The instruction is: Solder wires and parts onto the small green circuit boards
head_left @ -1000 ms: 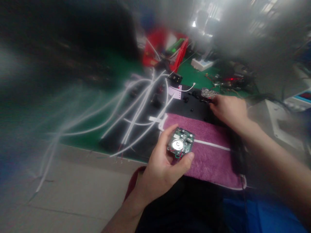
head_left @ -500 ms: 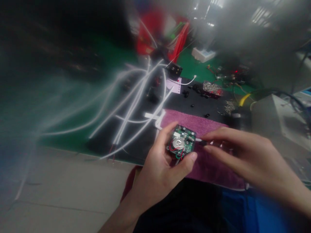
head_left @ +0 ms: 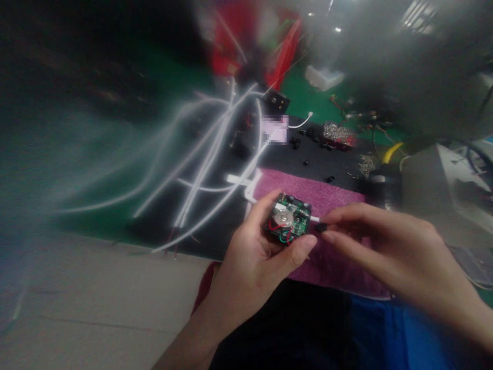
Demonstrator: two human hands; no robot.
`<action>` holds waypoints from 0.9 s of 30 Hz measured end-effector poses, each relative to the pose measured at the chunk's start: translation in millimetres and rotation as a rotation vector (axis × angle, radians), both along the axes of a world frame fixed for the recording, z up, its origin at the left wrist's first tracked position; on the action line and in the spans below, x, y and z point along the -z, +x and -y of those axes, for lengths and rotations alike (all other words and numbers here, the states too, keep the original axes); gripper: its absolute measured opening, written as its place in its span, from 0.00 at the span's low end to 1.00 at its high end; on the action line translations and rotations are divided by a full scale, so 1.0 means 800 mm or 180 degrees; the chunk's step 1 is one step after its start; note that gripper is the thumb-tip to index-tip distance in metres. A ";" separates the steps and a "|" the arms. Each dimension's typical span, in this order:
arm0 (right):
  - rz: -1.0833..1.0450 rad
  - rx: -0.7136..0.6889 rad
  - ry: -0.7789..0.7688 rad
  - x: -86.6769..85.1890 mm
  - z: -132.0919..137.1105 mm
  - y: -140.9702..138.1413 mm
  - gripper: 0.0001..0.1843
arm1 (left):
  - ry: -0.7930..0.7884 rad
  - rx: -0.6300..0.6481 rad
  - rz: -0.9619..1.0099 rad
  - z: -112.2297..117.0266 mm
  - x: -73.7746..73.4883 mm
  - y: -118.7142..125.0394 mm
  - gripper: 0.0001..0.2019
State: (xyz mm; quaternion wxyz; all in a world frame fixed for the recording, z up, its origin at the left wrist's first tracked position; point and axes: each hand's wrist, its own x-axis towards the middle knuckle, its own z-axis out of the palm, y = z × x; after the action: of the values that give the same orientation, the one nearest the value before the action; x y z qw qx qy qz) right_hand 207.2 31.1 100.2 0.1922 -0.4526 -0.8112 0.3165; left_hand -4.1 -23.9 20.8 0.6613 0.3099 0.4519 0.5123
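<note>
Circuit-board module (head_left: 288,224), small, with a black casing and an open green face that shows a round silver disc and red and green wires, sits low in the middle of the view. It is held above the near edge of a purple towel (head_left: 339,198). The left hand (head_left: 250,267) grips it, with the thumb pressed on its near right corner and the fingers closed around its far left side. The right hand (head_left: 385,246) comes in from the right. Its thumb and forefinger are pinched together on a small dark piece (head_left: 321,226), which is just beside the module's right edge; whether the two touch cannot be told. Blue clothing (head_left: 385,334) fills the bottom right, closest to the camera. The towel lies on a black mat (head_left: 319,163). A few loose black parts (head_left: 329,179) are scattered on the mat just past the towel. To the left, a blurred bundle of white cables (head_left: 215,164) fans across the mat. Farther back on the mat is a small tray of silvery screws (head_left: 338,133). A yellow cable (head_left: 391,152) and a grey box (head_left: 435,180) are to the right. Beyond these, a green bench surface (head_left: 308,97) carries a blurred red bin (head_left: 246,46) and a white block (head_left: 323,77).
</note>
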 end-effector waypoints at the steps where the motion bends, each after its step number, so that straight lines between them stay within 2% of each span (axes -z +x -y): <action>1: 0.0018 0.0014 0.0004 0.000 0.000 -0.001 0.11 | 0.0007 -0.0005 -0.0013 0.000 0.000 0.000 0.37; 11: 0.0109 0.0129 -0.0057 0.000 0.002 0.000 0.09 | -0.0001 0.0058 -0.0021 -0.003 -0.004 -0.003 0.37; 14: 0.0287 0.0133 0.0088 -0.001 0.002 -0.003 0.07 | -0.0012 0.0083 -0.0014 -0.003 -0.003 -0.002 0.38; 21: 0.0768 -0.0020 0.0543 0.001 -0.005 -0.031 0.20 | 0.0101 -0.0019 -0.0017 0.000 -0.003 0.001 0.36; 24: 0.0749 -0.0116 0.0631 0.002 -0.004 -0.034 0.21 | 0.0148 -0.0012 -0.0246 0.002 -0.004 0.002 0.38; 27: 0.0678 -0.0202 0.0658 0.001 -0.002 -0.029 0.17 | 0.0183 -0.0014 -0.0487 0.003 -0.003 0.002 0.40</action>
State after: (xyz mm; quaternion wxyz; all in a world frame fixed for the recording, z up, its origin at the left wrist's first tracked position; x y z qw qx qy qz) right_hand 184.3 32.4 99.3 0.1404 -0.4355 -0.8692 0.1874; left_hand -2.5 -26.5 23.4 0.6145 0.3660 0.4869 0.5013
